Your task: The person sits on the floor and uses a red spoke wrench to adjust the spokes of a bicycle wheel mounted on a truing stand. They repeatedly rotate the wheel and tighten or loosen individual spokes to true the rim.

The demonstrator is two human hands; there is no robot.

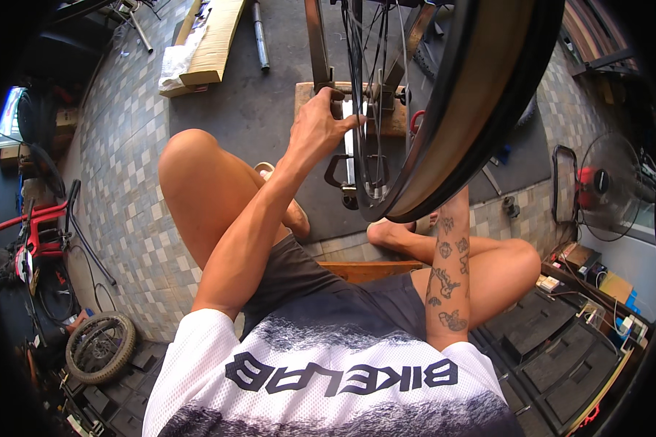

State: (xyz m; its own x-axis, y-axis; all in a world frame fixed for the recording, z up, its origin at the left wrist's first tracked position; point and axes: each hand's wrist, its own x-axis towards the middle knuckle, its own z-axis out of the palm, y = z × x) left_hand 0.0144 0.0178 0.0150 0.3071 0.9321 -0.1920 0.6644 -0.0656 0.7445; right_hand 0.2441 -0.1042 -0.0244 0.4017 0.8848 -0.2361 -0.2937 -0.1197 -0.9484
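Observation:
A bicycle wheel [481,138] with a dark tyre and a brown inner rim stands upright in a metal truing stand [319,44], which has a wooden base [306,95]. My left hand [319,124] reaches to the stand beside the spokes. Its index finger and thumb curl around part of the stand near the silver upright [350,146]; the other fingers are partly hidden. Below that hand is a dark caliper arm [333,171] close to the rim. My right forearm [450,284], with tattoos, rises behind the wheel, which hides my right hand.
An opened cardboard box [215,44] and a metal tube [260,36] lie on the dark mat [270,102]. A fan [608,186] stands at the right. Toolboxes [561,364] are at the lower right. At the left are a red bike frame [33,233] and a small wheel [100,348].

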